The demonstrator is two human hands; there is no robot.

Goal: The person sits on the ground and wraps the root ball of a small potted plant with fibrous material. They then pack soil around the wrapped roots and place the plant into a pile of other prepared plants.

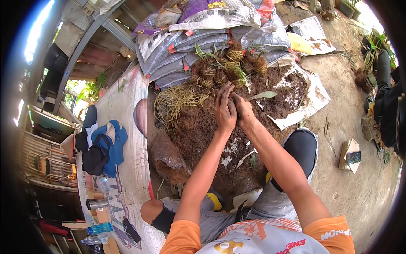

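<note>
My left hand [225,108] and my right hand [242,108] are cupped against each other, dirty with soil, over a heap of dark soil and coconut fibre [196,127]. A long green leaf [265,95] sticks out to the right from beside my right fingers. It appears to belong to a small plant pressed between my palms, whose base is hidden. Just beyond my fingertips sit several fibre root balls [207,74] bound with yellowish twine, some with leaves. A tangle of loose twine [182,100] lies left of my hands.
Stacked filled sacks [180,47] rise behind the heap. On the right lies a soil-covered white sack [312,101], with a phone [353,157] on a block farther out. A plastic bag of fibre [169,158] stands near my left knee, beside a banner-covered surface [131,158] bearing bags and bottles.
</note>
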